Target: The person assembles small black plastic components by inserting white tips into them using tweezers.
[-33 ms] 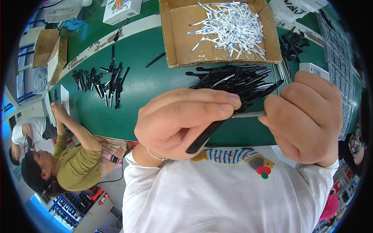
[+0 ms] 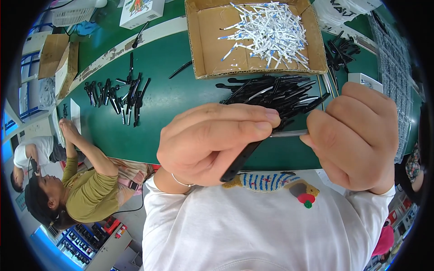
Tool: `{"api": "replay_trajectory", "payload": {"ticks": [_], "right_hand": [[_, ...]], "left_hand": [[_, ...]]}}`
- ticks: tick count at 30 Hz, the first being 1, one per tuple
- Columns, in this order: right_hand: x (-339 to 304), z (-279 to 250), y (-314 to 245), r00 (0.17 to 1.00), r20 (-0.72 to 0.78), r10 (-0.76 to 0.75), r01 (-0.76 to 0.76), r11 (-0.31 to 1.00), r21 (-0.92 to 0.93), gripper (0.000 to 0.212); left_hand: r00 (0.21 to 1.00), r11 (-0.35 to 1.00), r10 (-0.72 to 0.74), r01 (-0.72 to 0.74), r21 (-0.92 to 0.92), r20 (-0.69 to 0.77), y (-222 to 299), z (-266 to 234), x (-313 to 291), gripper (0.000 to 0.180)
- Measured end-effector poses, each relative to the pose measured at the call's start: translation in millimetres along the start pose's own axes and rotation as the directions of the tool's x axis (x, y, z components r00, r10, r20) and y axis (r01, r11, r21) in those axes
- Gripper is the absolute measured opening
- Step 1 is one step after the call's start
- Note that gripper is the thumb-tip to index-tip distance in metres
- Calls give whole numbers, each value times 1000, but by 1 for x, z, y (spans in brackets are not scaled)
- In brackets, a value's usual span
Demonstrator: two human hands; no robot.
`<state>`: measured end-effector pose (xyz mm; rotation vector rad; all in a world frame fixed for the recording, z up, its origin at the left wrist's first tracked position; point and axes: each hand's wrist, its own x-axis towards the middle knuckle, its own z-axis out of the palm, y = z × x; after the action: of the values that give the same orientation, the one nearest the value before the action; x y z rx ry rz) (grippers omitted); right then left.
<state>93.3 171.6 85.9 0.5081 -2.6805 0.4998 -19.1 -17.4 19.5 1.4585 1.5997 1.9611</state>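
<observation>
My left hand [image 2: 214, 140] is closed around a slim black plastic piece [image 2: 239, 163], pinching it between thumb and fingers. The piece slants, its lower end sticking out beneath my palm toward my shirt. A thin flat metal tool [image 2: 289, 133] runs from my right hand [image 2: 355, 135], which is wrapped round its other end, to the fingertips of the left. Its tip is hidden there, and most of its body is covered by my right fist, so its exact kind is unclear. Just behind both hands lies a heap of similar long black pieces [image 2: 275, 92].
An open cardboard box [image 2: 212, 67] with many white-and-blue strips stands at the back. Small black parts [image 2: 133, 97] lie at left on the green table [image 2: 162, 90]. More black pieces [image 2: 343, 49] and a clear plastic tray [image 2: 398, 67] are at right. A co-worker [image 2: 86, 194] sits at left.
The black piece has rolled slightly in my left hand, and its lower end has shifted a little to the right. Otherwise both hands keep almost the same place.
</observation>
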Motion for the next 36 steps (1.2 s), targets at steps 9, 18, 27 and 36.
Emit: {"api": "replay_trajectory", "payload": {"ticks": [9, 18, 27, 36], "right_hand": [[4, 6, 7, 997, 0, -74, 74, 997, -39, 29], [1, 13, 7, 992, -103, -74, 67, 995, -68, 23], [-15, 16, 11, 974, -219, 61, -53, 998, 41, 17], [-4, 52, -7, 758, 282, 588, -339, -15, 941, 22]], "left_hand": [[998, 965, 56, -63, 255, 38, 2, -2, 6, 22], [996, 999, 34, -37, -33, -84, -5, 2, 4, 18], [994, 996, 88, -90, -25, -57, -6, 3, 5, 18], [922, 889, -383, 352, -293, -52, 10, 7, 3, 26]]}}
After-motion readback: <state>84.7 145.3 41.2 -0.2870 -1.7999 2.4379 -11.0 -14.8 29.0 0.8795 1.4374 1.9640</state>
